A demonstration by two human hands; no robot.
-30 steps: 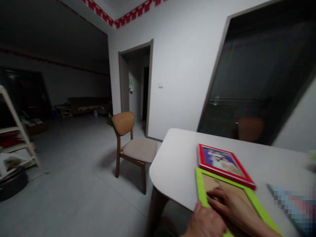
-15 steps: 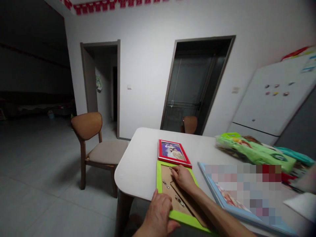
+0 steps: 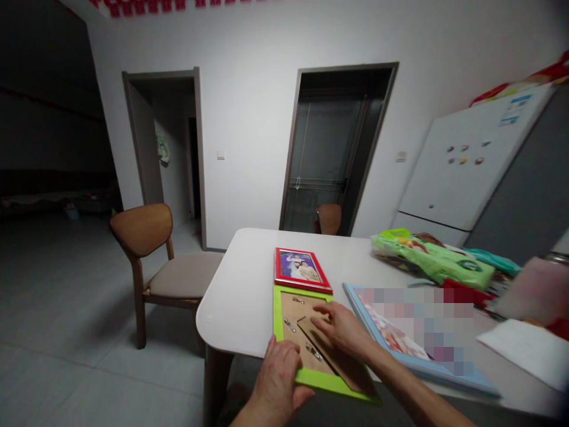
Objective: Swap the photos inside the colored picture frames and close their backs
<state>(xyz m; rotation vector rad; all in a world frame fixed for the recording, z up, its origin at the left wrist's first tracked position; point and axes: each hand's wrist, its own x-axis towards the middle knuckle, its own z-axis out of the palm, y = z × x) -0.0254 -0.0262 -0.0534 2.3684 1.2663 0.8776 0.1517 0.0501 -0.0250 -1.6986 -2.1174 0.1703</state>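
A green picture frame (image 3: 279,308) lies face down at the near edge of a white table (image 3: 242,296), its brown backing board and metal clips facing up. My left hand (image 3: 278,379) rests on the frame's near left corner, fingers flat and pressing down. Fingers outstretched, my right hand (image 3: 340,326) lies on the backing board by the fold-out stand. A red picture frame (image 3: 300,268) with a photo lies face up just beyond the green one. A blue-framed picture (image 3: 400,341) lies to the right.
A wooden chair (image 3: 155,255) stands left of the table. Green packets (image 3: 433,261) and papers (image 3: 524,350) crowd the table's right side. A white fridge (image 3: 471,172) stands at the back right. Two dark doorways open in the far wall.
The view has swung right from the dark room to the table. My right hand has slid from the frame's far end back toward the middle of the backing board.
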